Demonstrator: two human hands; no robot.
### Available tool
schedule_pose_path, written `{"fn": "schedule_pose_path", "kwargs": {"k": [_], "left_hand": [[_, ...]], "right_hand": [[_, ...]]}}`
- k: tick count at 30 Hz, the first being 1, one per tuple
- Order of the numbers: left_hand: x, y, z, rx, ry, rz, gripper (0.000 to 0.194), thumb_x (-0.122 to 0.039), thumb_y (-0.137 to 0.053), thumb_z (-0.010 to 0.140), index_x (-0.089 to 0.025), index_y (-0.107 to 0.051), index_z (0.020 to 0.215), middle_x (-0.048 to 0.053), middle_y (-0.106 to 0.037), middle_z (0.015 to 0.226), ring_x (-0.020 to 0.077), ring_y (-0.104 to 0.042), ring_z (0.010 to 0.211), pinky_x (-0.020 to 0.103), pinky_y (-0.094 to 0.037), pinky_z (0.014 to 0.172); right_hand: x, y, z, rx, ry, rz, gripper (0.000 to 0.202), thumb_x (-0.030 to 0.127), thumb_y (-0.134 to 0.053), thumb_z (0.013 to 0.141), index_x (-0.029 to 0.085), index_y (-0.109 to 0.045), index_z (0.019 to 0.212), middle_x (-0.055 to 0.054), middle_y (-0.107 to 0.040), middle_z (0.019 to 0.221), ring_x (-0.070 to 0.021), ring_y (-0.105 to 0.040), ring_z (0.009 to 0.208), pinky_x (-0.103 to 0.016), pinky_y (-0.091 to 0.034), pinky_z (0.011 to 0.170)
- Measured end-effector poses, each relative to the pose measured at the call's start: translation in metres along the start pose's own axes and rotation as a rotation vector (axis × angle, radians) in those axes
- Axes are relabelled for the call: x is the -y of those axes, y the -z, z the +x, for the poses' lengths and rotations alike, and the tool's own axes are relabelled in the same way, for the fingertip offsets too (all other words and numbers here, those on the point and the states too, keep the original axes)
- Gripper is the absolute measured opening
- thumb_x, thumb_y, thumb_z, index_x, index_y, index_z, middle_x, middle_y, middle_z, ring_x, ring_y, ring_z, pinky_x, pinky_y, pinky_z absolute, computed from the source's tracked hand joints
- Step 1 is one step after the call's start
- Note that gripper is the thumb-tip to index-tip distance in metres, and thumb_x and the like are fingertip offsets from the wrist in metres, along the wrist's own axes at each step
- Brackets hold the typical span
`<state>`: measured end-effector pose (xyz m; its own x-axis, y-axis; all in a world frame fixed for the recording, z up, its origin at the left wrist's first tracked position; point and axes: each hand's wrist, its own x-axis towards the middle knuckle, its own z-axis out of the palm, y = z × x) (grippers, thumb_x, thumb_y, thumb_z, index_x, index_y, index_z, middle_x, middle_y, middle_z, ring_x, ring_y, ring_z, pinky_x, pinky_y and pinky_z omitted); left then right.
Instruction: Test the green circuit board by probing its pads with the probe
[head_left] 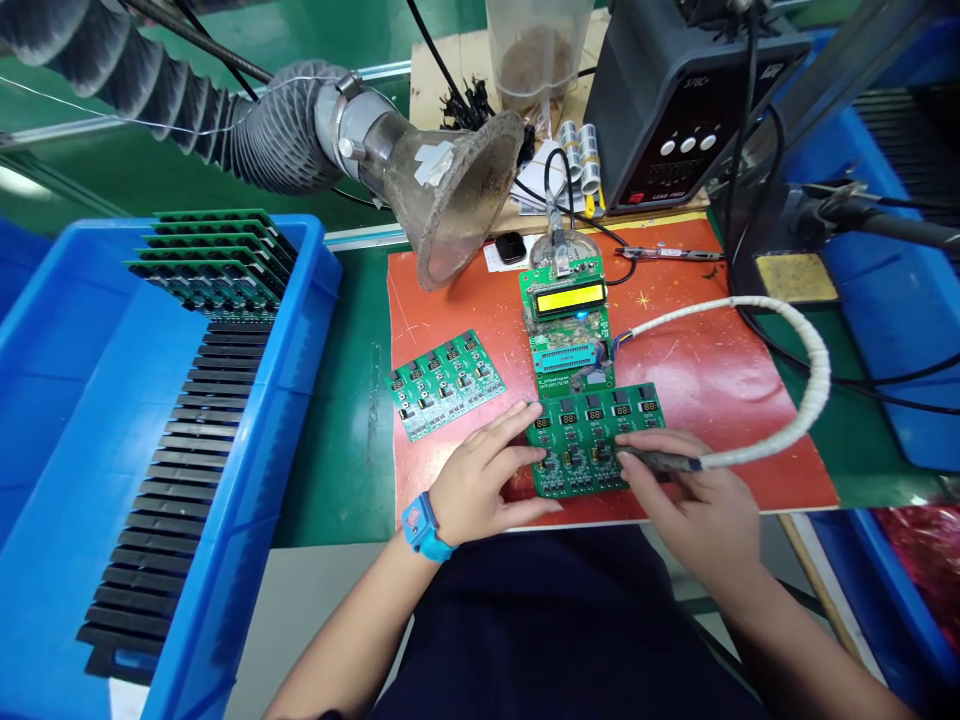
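A green circuit board panel (581, 430) with a row of small displays lies on the orange mat (705, 350). My left hand (487, 475), fingers spread, rests its fingertips on the panel's left edge. Pinched in my right hand (694, 495) is a dark probe (660, 460), its tip at the panel's right-centre part. A white wrapped cable (817, 370) runs from the probe to the programmer board (570, 330), whose screen glows yellow, just beyond the panel. Another circuit panel (448, 385) lies apart to the left, tilted on the mat.
At left, a blue bin (300, 400) holds upright boards (217, 260) and a black slotted rack (172, 480). A fume extractor hood (472, 200) hangs over the mat's back left. A soldering station (682, 120) stands at back right, with a pen (667, 254) before it.
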<state>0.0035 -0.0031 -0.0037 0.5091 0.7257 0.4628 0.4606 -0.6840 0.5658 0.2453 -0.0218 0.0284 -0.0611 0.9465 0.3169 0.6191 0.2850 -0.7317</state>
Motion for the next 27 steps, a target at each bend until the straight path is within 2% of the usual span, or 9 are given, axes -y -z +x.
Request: {"fn": "schedule_pose_path", "kwargs": {"k": [5,14,24,27], "left_hand": [[0.0007,-0.0013,-0.0014,0.006,0.007,-0.007,0.05,-0.05,-0.075,0.082,-0.015,-0.058,0.113,0.023,-0.052,0.143,0.0325,-0.047,0.139,0.049,-0.049,0.109],[-0.001,0.0004,-0.0002,0.006,0.008,-0.011,0.049,-0.05,-0.074,0.082,-0.015,-0.058,0.113,0.023,-0.053,0.143,0.0317,-0.047,0.138,0.048,-0.049,0.109],[-0.0005,0.0014,-0.0009,0.02,0.023,-0.022,0.049,-0.05,-0.074,0.082,-0.015,-0.059,0.112,0.022,-0.05,0.145,0.0308,-0.045,0.14,0.047,-0.047,0.111],[-0.0056,0.0014,0.0017,0.035,0.035,0.007,0.051,-0.05,-0.071,0.085,-0.016,-0.057,0.121,0.02,-0.05,0.144,0.0303,-0.047,0.138,0.047,-0.047,0.11]], "right_hand": [[-0.0013,-0.0015,-0.0014,-0.027,-0.018,0.022,0.003,0.02,-0.063,0.091,0.022,-0.063,0.093,-0.004,-0.071,0.09,-0.016,-0.069,0.075,-0.023,-0.057,0.057],[-0.0066,0.0003,-0.0057,0.037,-0.086,0.101,0.008,0.023,-0.062,0.094,0.023,-0.065,0.101,-0.005,-0.07,0.099,-0.0184,-0.07,0.082,-0.034,-0.061,0.077],[-0.0053,0.0015,-0.0056,0.034,-0.127,0.119,0.006,0.025,-0.063,0.094,0.023,-0.065,0.099,-0.005,-0.07,0.098,-0.0189,-0.071,0.08,-0.035,-0.062,0.078],[-0.0042,0.0017,-0.0043,0.035,-0.116,0.106,0.006,0.025,-0.062,0.094,0.023,-0.065,0.099,-0.005,-0.07,0.097,-0.0199,-0.072,0.083,-0.036,-0.062,0.079]]}}
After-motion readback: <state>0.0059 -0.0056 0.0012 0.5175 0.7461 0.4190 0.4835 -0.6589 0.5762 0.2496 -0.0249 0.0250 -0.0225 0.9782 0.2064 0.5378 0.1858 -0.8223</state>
